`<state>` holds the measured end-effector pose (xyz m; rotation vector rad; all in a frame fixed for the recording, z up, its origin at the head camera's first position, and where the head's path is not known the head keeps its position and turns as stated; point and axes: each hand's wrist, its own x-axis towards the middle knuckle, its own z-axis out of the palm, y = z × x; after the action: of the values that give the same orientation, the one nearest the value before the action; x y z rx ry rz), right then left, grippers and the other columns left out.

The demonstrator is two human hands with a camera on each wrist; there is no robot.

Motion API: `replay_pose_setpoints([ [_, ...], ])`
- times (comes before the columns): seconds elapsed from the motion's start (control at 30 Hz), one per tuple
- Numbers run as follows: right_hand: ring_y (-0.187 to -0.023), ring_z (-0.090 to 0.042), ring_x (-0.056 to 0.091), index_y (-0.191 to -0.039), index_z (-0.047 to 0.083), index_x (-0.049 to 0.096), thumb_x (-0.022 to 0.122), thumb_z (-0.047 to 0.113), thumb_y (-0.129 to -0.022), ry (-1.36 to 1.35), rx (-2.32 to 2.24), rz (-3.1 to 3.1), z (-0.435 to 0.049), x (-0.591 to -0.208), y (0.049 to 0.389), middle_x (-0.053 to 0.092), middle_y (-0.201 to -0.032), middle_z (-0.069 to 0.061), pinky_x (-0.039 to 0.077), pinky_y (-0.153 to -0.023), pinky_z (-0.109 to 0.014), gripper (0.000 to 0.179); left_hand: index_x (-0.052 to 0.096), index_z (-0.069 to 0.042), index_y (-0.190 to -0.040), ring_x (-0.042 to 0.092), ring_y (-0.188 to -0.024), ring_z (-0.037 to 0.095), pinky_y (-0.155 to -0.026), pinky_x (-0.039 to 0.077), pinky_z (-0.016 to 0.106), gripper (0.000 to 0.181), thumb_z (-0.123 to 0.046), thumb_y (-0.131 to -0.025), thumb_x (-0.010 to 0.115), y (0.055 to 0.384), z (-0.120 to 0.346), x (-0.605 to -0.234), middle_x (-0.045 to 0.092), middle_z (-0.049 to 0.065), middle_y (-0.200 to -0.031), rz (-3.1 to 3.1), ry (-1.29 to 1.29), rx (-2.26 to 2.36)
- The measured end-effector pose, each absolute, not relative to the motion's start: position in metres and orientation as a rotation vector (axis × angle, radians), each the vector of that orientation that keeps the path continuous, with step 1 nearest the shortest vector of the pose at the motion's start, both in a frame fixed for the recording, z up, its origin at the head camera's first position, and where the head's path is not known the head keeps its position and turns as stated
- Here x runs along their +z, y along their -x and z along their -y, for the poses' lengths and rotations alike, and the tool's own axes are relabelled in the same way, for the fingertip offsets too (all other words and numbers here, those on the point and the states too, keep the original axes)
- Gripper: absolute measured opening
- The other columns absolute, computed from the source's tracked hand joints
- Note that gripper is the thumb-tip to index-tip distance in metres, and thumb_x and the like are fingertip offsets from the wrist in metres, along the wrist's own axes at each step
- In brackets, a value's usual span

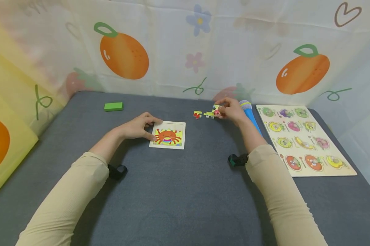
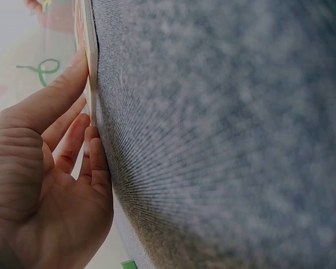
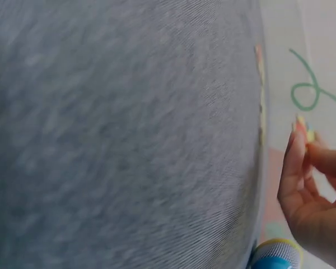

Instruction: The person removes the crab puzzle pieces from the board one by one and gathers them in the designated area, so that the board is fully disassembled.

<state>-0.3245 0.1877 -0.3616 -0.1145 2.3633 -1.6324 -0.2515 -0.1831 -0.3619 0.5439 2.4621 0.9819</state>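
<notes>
A small square jigsaw puzzle board point(image 1: 167, 147) with a pale wooden rim and a red crab picture lies on the table. My left hand point(image 1: 139, 126) grips its left side, thumb near the lower corner and fingers at the upper corner. In the left wrist view, the thumb point(image 2: 73, 78) presses on the board's edge. My right hand point(image 1: 231, 110) pinches a jigsaw piece point(image 1: 216, 107), yellow and red, raised off the table in the right wrist view. Beside it lie a loose red and yellow piece point(image 1: 197, 114) and a yellow-green piece point(image 1: 208, 114), partly covered.
A blue toy microphone point(image 1: 249, 114) lies just right of my right hand, partly behind the forearm. Farther right is a large wooden fruit puzzle board point(image 1: 321, 173). A green block point(image 1: 113, 106) sits at the back left. A printed curtain point(image 1: 172, 44) stands behind the table.
</notes>
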Motion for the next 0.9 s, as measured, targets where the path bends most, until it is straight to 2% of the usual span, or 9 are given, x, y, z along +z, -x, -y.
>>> replay_pose_setpoints([
  [0.07,-0.066,-0.008,0.058,-0.136,-0.012,0.049,0.044,-0.002,-0.099,0.035,-1.576,-2.406,-0.183,-0.348,0.309,0.05,-0.086,-0.008,0.055,-0.063,-0.021,0.038,0.045,-0.008,-0.149,0.034,-0.136,0.041,-0.112,0.036,0.057,0.068,-0.013,-0.088,0.074,0.251,0.183,-0.362,0.036,0.018,-0.132,-2.462,-0.543,0.983],
  [0.17,-0.064,-0.005,0.053,-0.139,-0.014,0.044,0.04,-0.002,-0.1,-0.088,-1.477,-2.453,-0.181,-0.341,0.299,0.05,-0.097,-0.011,0.053,-0.062,-0.019,0.04,0.044,-0.008,-0.149,0.035,-0.135,0.04,-0.113,0.035,0.057,0.068,-0.013,-0.088,0.074,0.251,0.183,-0.361,0.036,0.018,-0.132,-2.465,-0.543,0.987],
  [0.3,-0.066,-0.006,0.051,-0.137,-0.009,0.05,0.04,-0.004,-0.098,-0.171,-1.385,-2.52,-0.182,-0.347,0.299,0.052,-0.111,-0.015,0.053,-0.066,-0.021,0.04,0.044,-0.008,-0.149,0.035,-0.134,0.04,-0.113,0.035,0.057,0.068,-0.013,-0.088,0.074,0.251,0.183,-0.362,0.036,0.018,-0.131,-2.465,-0.546,0.989],
  [0.53,-0.073,-0.008,0.052,-0.139,-0.003,0.053,0.049,-0.004,-0.094,-0.129,-1.213,-2.607,-0.184,-0.351,0.299,0.053,-0.133,-0.026,0.056,-0.075,-0.026,0.044,0.044,-0.008,-0.149,0.035,-0.135,0.04,-0.112,0.036,0.056,0.068,-0.013,-0.088,0.074,0.252,0.182,-0.363,0.036,0.017,-0.132,-2.471,-0.544,0.98],
  [0.73,-0.063,-0.005,0.053,-0.136,-0.004,0.056,0.052,-0.002,-0.095,-0.104,-1.109,-2.669,-0.181,-0.35,0.299,0.056,-0.134,-0.028,0.057,-0.073,-0.029,0.042,0.044,-0.009,-0.149,0.035,-0.135,0.04,-0.113,0.036,0.056,0.068,-0.014,-0.088,0.074,0.252,0.182,-0.363,0.036,0.017,-0.133,-2.469,-0.541,0.979],
  [0.9,-0.071,-0.009,0.054,-0.139,-0.003,0.05,0.054,-0.001,-0.096,-0.136,-1.126,-2.651,-0.179,-0.35,0.3,0.054,-0.131,-0.029,0.058,-0.079,-0.03,0.043,0.044,-0.008,-0.149,0.035,-0.134,0.039,-0.113,0.035,0.056,0.068,-0.013,-0.088,0.074,0.252,0.182,-0.363,0.036,0.017,-0.133,-2.467,-0.539,0.985],
])
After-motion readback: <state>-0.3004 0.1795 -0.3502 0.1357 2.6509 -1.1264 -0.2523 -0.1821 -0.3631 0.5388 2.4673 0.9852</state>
